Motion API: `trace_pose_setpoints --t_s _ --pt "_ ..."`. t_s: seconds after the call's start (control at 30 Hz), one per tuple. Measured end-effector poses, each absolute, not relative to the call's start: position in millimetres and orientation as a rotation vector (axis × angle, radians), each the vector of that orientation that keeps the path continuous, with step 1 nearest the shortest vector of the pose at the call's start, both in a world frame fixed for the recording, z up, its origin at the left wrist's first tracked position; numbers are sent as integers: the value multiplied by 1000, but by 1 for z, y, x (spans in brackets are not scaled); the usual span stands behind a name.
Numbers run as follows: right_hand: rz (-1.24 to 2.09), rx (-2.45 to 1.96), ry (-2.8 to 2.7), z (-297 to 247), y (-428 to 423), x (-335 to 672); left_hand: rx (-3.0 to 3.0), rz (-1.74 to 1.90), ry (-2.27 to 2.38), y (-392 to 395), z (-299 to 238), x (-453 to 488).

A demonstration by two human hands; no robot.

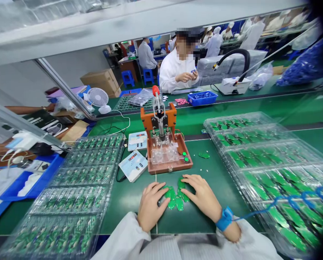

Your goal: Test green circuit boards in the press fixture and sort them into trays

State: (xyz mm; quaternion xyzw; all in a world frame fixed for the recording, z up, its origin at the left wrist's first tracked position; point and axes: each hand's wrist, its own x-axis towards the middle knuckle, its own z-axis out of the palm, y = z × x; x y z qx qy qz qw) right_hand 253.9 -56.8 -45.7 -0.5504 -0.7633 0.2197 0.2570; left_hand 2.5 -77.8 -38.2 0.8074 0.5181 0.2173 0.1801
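Note:
Both my hands rest on the green mat in front of an orange-brown press fixture [166,151]. My left hand [149,206] lies flat, fingers spread, its fingertips on a small pile of green circuit boards [175,198]. My right hand [201,195] also lies flat, its fingers stretched over the top of the same pile; a blue wrist strap [224,218] with a coiled cord sits on that wrist. One loose green board [204,155] lies to the right of the fixture.
Clear trays of boards are stacked at the left [77,195] and at the right [269,166]. Two small meter boxes [133,164] stand left of the fixture. A blue bin [28,184] sits far left. A person in white [177,68] works across the bench.

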Motion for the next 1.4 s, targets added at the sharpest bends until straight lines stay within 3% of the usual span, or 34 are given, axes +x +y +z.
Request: trace_pose_setpoints --t_s 0.2,0.33,0.53,0.73,1.4 --pt "679 -1418 -2019 -47 -51 255 2302 718 1430 -78 -37 4" --pt "801 -1307 -2000 -20 -42 259 2285 997 1358 -66 -19 -5" --pt "507 -1121 -2101 23 26 252 2386 1251 1307 6 19 -19" --pt "435 -1030 -2225 18 78 236 2498 1106 1278 52 15 -14" --pt "467 -995 -2159 13 70 243 2463 1134 1290 37 -1 -10"
